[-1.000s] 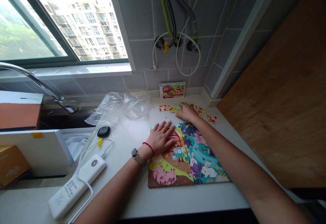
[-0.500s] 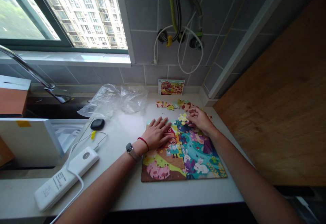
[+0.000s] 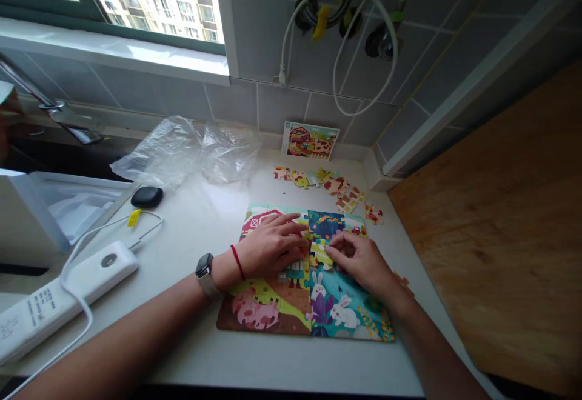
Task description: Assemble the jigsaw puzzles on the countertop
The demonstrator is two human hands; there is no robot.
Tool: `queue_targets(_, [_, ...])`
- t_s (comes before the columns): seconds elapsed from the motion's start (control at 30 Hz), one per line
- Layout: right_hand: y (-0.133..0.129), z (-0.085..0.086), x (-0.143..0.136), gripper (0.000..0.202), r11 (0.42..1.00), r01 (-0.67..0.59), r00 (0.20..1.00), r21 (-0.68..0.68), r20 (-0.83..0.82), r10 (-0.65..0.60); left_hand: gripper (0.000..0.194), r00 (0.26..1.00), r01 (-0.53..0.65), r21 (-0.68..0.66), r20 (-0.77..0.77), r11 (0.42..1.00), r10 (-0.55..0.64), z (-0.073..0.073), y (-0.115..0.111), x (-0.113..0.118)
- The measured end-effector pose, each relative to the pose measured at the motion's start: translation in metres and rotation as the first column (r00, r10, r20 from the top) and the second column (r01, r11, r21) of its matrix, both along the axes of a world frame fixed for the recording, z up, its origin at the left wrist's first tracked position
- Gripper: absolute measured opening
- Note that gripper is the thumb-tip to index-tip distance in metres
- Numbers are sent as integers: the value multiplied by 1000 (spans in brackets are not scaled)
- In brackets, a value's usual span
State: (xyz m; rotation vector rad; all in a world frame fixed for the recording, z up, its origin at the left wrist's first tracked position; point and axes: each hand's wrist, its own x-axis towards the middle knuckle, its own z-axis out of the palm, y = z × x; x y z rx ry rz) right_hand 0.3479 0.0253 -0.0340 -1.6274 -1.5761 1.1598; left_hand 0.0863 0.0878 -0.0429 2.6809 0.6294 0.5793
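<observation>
A partly joined jigsaw puzzle [image 3: 291, 321] lies flat on the counter, with a pink pig and farm picture on its left and white rabbits on teal on its right. My left hand [image 3: 270, 247] rests over the farm half, fingers stretched and slightly apart, holding nothing and covering part of the picture. Between thumb and fingers, my right hand [image 3: 361, 260] pinches a yellow-green puzzle piece [image 3: 320, 254]. That piece is over the middle of the puzzle, just right of my left fingertips. Whether it lies flat in place, I cannot tell.
Several loose puzzle pieces [image 3: 336, 185] lie behind the puzzle, below a small farm picture card [image 3: 311, 140] propped on the wall. Crumpled clear plastic [image 3: 182, 148], a black oval object [image 3: 147, 196] and a white power bank [image 3: 77, 294] with a cable are to the left. A wooden panel [image 3: 500, 224] borders the right.
My right hand has brought the yellow-green piece from the puzzle's far edge nearer, to its middle. My left fingers have bent a little more. The camera view has shifted.
</observation>
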Motion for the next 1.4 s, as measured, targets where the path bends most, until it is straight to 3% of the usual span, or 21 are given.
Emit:
queue_targets(0.17, [-2,0,-1,16,981,-75,978,179,204,38,26,999,-2,-26,32,1000,3,-4,-3,2])
queue_targets(0.4, [-6,2,-4,15,952,-71,963,298,269,-13,25,998,6,-50,56,999,-4,-4,-3,3])
queue_targets(0.67, [-10,5,-5,30,904,-345,901,253,359,243,25,998,60,-23,25,998,-60,0,-5,2])
queue_targets(0.93, [-9,3,-3,27,905,-356,882,233,405,243,24,992,117,-24,48,993,-115,-3,-5,1])
queue_targets(1.13, [-9,3,-2,25,900,-349,884,263,412,222,24,994,24,-32,104,999,-20,-8,4,0])
queue_targets(1.4, [-9,4,-3,25,894,-362,873,264,434,225,24,997,30,-13,71,999,-29,-7,3,0])
